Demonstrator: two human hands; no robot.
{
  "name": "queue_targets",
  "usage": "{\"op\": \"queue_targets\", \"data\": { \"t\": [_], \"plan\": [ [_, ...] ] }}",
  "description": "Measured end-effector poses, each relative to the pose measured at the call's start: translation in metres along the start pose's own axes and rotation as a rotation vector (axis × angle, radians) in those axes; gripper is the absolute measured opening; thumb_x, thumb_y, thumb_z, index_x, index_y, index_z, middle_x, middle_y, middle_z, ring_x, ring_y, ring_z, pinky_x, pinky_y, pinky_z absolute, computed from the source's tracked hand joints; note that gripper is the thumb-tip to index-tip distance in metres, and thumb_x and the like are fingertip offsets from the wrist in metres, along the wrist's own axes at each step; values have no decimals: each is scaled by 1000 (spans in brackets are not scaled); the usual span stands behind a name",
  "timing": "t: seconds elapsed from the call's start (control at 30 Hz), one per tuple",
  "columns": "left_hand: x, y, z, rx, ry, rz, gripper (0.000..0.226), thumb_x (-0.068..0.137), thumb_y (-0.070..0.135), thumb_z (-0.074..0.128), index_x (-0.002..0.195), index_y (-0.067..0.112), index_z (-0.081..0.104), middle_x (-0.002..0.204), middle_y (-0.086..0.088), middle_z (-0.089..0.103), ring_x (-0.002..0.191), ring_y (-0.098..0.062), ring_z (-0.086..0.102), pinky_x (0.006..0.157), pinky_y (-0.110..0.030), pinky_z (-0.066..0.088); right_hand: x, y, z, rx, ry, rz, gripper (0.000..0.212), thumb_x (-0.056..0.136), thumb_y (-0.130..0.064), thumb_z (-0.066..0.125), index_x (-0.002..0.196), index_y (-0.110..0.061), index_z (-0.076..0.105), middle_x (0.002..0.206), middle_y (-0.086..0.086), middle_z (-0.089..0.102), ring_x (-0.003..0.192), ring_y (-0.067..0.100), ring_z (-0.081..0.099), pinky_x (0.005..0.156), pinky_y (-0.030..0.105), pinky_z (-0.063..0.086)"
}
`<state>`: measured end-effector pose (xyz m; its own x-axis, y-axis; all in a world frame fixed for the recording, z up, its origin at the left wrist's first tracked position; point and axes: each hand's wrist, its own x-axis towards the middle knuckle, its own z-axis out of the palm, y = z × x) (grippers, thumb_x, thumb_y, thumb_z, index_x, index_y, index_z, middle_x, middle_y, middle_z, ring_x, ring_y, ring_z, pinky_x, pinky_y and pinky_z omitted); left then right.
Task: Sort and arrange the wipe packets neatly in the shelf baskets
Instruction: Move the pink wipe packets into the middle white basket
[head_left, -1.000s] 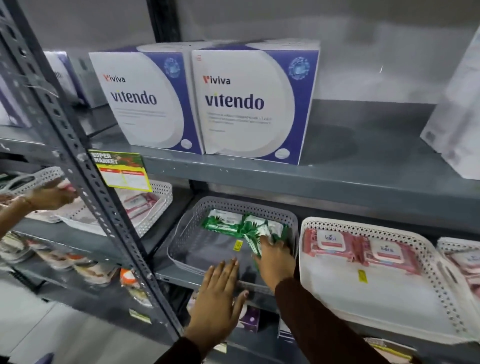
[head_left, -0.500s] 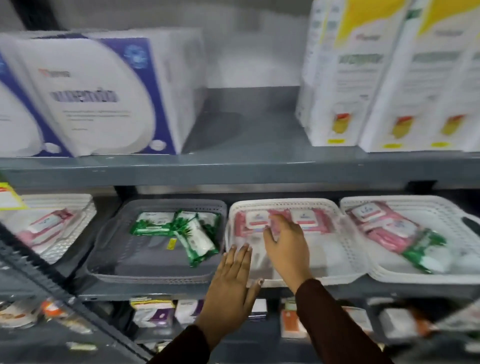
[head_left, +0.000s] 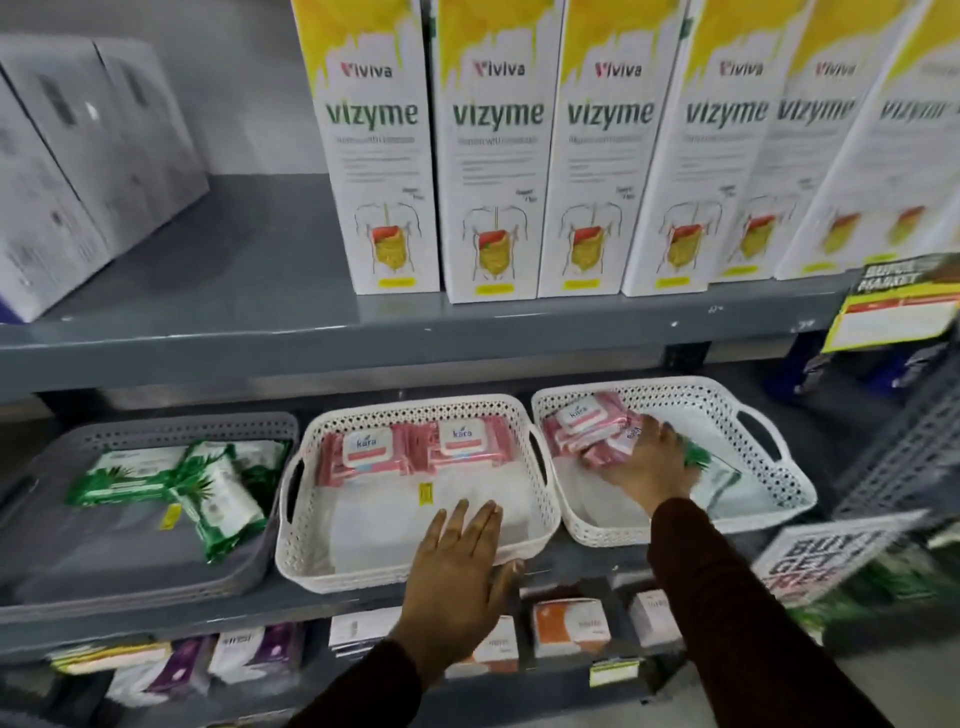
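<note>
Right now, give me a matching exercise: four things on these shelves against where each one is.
Things:
1. green packets
2. vizyme boxes
3. left hand
4. right hand

Places:
A. upper shelf
B. inside the right white basket, on pink packets
C. grey basket
D. front rim of the middle white basket

Pairs: 1-C, 2-A, 3-D, 4-B

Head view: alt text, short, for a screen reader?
The person's right hand reaches into the right white basket, over mixed pink and green wipe packets. The left hand rests flat on the middle white basket's front rim.
</note>
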<state>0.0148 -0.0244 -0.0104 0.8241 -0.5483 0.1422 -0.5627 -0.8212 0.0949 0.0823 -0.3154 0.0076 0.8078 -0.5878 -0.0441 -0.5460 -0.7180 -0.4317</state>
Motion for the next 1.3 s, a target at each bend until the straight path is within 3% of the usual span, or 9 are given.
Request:
{"op": "queue_targets", "data": {
  "t": [0.07, 0.17, 0.3, 0.4, 0.53, 0.67, 0.8, 1.1, 1.3],
  "plan": [
    [-3, 1, -1, 7, 1, 7, 70, 95, 61, 3, 153, 22, 14, 160, 4, 16, 148, -21, 7, 120, -42, 1, 16, 5, -4, 27, -94, -10, 130, 33, -74, 83, 140, -24, 29, 144, 12, 46, 131, 36, 45, 103, 58, 37],
    [-7, -1, -2, 8, 11, -27, 67, 98, 60, 10, 153, 23, 20, 159, 4, 22, 147, -20, 11, 119, -42, 5, 28, 13, -5, -3, -91, 15, 105, 36, -49, 90, 125, -20, 41, 124, 11, 59, 113, 35, 57, 97, 49, 41],
    [-14, -10, 0, 6, 4, -109, 63, 100, 57, 18, 153, 22, 21, 158, 4, 24, 147, -19, 13, 120, -43, 9, 27, 15, -15, -30, -7, 1, 90, 37, -67, 83, 104, -11, 59, 104, 12, 55, 91, 32, 60, 87, 41, 51],
    [-22, -24, -2, 6, 16, -160, 64, 100, 57, 17, 153, 20, 19, 159, 4, 18, 147, -19, 13, 119, -43, 11, 19, 23, -16, 218, 145, -32, 92, 40, -55, 90, 110, -4, 59, 105, 18, 53, 91, 34, 57, 82, 41, 53],
    [-30, -43, -5, 15, 46, -221, 65, 101, 56, 17, 153, 18, 17, 159, 3, 14, 147, -19, 9, 116, -41, 5, 2, 26, -27, 464, 279, -49, 104, 22, -78, 80, 105, -18, 61, 103, 10, 58, 89, 25, 60, 76, 44, 58],
    [-32, -45, -4, 20, 35, -215, 64, 101, 55, 19, 153, 18, 15, 159, 2, 11, 147, -21, 8, 116, -43, 6, -48, -24, -36, 540, 180, -341, 73, 48, -40, 94, 111, -29, 60, 108, -2, 52, 90, 17, 61, 76, 35, 56],
    [-33, -44, -4, 17, 28, -212, 63, 102, 53, 20, 153, 17, 18, 158, 1, 17, 147, -22, 13, 116, -44, 9, -87, -81, -9, 521, -78, -585, 82, 50, -32, 93, 118, -39, 49, 109, -6, 49, 95, 12, 56, 75, 30, 52],
    [-37, -44, -5, 48, 3, -191, 64, 101, 54, 10, 153, 17, 13, 159, 0, 14, 148, -21, 7, 119, -47, 11, -89, -115, 68, 201, -167, -522, 67, 67, -61, 76, 122, -36, 48, 112, 7, 48, 101, 27, 55, 89, 40, 53],
    [-39, -46, -1, 43, 18, -197, 65, 100, 55, 7, 152, 17, 20, 158, -1, 24, 147, -22, 12, 116, -46, 9, -70, -106, 39, 346, -46, -534, 31, 91, -41, 58, 115, -22, 63, 108, 12, 62, 92, 27, 63, 80, 41, 56]
  ]
}}
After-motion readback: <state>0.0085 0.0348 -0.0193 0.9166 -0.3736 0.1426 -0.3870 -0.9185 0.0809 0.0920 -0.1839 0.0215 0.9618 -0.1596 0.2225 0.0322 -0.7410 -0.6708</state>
